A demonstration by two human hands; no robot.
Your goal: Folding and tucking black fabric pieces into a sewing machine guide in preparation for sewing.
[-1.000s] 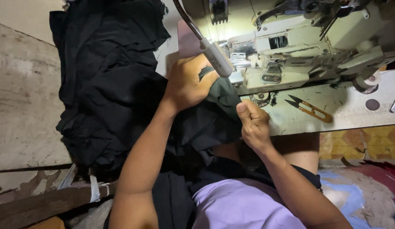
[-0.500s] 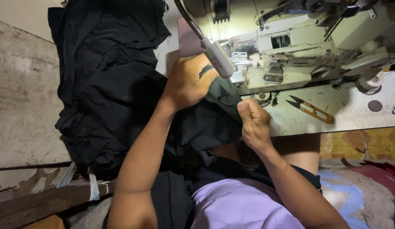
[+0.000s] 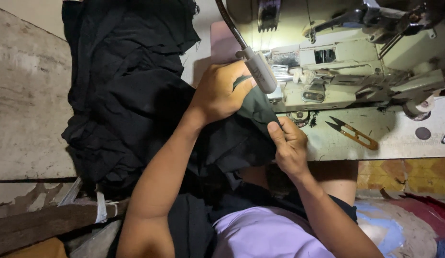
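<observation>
A big pile of black fabric [image 3: 122, 95] lies over the left of the sewing table and hangs down to my lap. My left hand [image 3: 222, 91] presses a fold of this fabric against the bed of the pale industrial sewing machine [image 3: 346, 71], just under the lamp head. My right hand [image 3: 289, 143] pinches the near edge of the same black piece at the table's front edge. The needle area is hidden behind the lamp and my left hand.
A flexible-neck lamp [image 3: 256, 71] reaches down over the work. Small thread snips [image 3: 351, 134] with yellowish handles lie on the worn table top [image 3: 399, 143] to the right. A wooden surface [image 3: 26, 110] sits at left; patterned cloth [image 3: 413, 220] lies at lower right.
Both hands have stayed on the black fabric, shifting it only slightly; the right hand's grip edged a little toward the machine.
</observation>
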